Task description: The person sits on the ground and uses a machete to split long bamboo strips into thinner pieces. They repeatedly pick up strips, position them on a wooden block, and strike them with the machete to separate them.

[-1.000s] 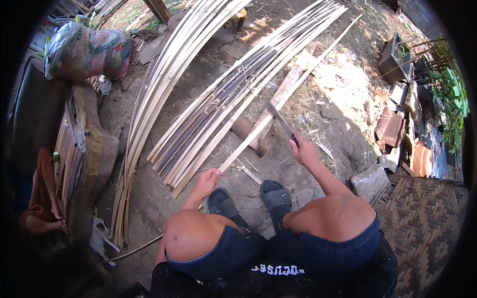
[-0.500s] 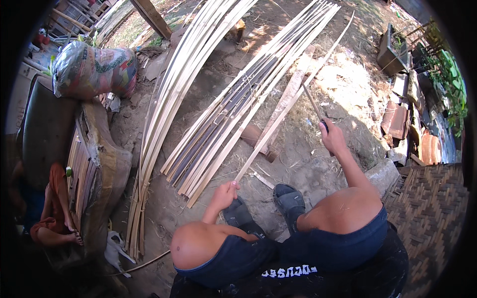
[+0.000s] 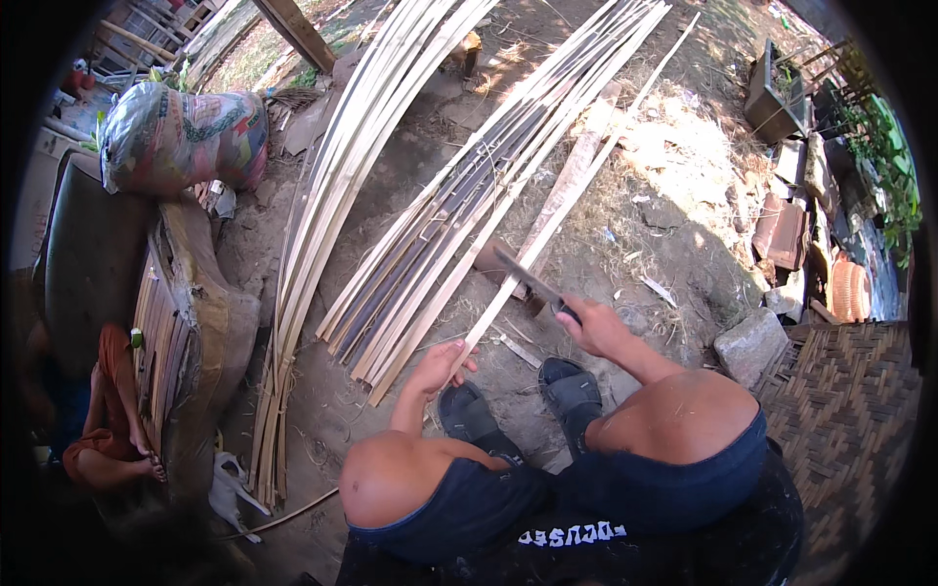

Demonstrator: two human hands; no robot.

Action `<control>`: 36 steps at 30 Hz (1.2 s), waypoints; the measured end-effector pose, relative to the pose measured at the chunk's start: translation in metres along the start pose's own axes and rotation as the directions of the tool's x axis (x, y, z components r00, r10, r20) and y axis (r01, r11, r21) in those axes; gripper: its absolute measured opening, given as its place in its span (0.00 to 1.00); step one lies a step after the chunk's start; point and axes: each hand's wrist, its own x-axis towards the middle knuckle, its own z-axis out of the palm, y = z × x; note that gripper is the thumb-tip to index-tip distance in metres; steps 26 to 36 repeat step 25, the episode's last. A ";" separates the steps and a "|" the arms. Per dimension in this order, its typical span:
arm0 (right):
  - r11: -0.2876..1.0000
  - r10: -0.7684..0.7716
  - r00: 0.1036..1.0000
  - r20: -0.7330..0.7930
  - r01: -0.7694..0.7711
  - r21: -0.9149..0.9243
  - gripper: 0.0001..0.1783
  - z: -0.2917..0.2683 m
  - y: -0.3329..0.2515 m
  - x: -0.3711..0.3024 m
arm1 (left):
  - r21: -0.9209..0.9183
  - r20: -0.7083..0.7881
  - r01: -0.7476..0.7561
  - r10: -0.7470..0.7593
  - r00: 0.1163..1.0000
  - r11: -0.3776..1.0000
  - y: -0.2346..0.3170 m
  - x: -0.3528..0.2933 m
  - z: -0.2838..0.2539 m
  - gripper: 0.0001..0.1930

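My left hand point(image 3: 442, 368) holds the near end of a long pale bamboo strip point(image 3: 559, 216), which slants away to the far right. In my right hand point(image 3: 594, 327) is the dark handle of a knife point(image 3: 529, 275). Its blade points up and left and lies over the strip, a short way beyond my left hand; whether it touches the strip I cannot tell. Under the strip lies a flat wooden board point(image 3: 572, 186), with a brown block point(image 3: 500, 262) beneath it. Just to the left is a bundle of pale and dark strips point(image 3: 459, 210) on the ground.
Another bundle of pale strips point(image 3: 337, 195) lies farther left. A stuffed plastic sack point(image 3: 186, 137) rests behind a seat, where another person's legs point(image 3: 115, 410) show. A white cat point(image 3: 233, 493) lies near the left bundle. At right are a stone point(image 3: 750, 349) and a woven mat point(image 3: 840, 420).
My right hand has brought the knife nearer and to the left, across the strip. The fingers of my left hand have shifted a little on the strip's end.
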 end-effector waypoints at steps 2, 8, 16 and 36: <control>0.998 -0.054 0.998 0.040 0.055 -0.029 0.19 0.009 -0.003 -0.009 | -0.133 0.076 -0.013 0.024 0.997 0.991 0.007 0.001 -0.002 0.21; 0.999 0.013 1.000 0.020 -0.014 0.038 0.20 0.006 0.009 -0.003 | 0.204 -0.013 0.013 -0.010 1.000 0.979 -0.010 -0.002 -0.016 0.24; 0.995 -0.042 0.997 -0.072 0.048 0.086 0.21 0.018 0.022 -0.005 | 0.230 -0.096 -0.053 0.077 0.992 0.972 -0.028 -0.020 -0.022 0.25; 0.997 0.071 0.997 -0.022 -0.072 -0.026 0.22 -0.013 0.053 0.024 | 0.176 -0.159 0.105 -0.077 0.984 0.979 -0.038 -0.049 -0.022 0.26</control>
